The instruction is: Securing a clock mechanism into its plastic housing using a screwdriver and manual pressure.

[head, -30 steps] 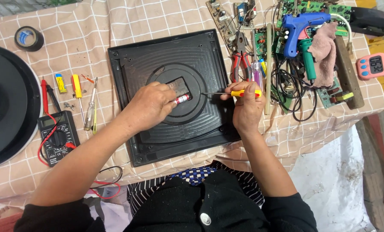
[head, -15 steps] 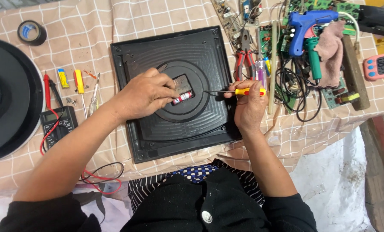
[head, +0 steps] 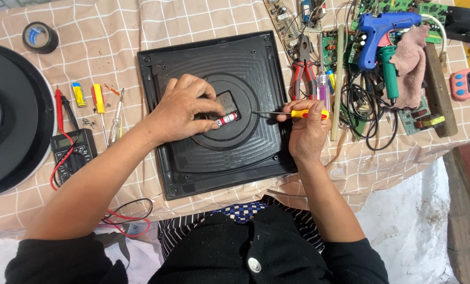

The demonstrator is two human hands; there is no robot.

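Left hand has slid the battery nearer the panel's centre recess, pinching it. Right hand grips the screwdriver; keep its tip level.

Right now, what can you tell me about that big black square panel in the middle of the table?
The black square panel looks like moulded plastic, lying flat on the checked cloth. Stepped square ridges surround a round raised centre with a small rectangular recess. Screw holes sit at its corners. The left hand rests on the centre, fingers at a small red and white battery by the recess. The right hand lies on its right edge, pointing a yellow-handled screwdriver inward.
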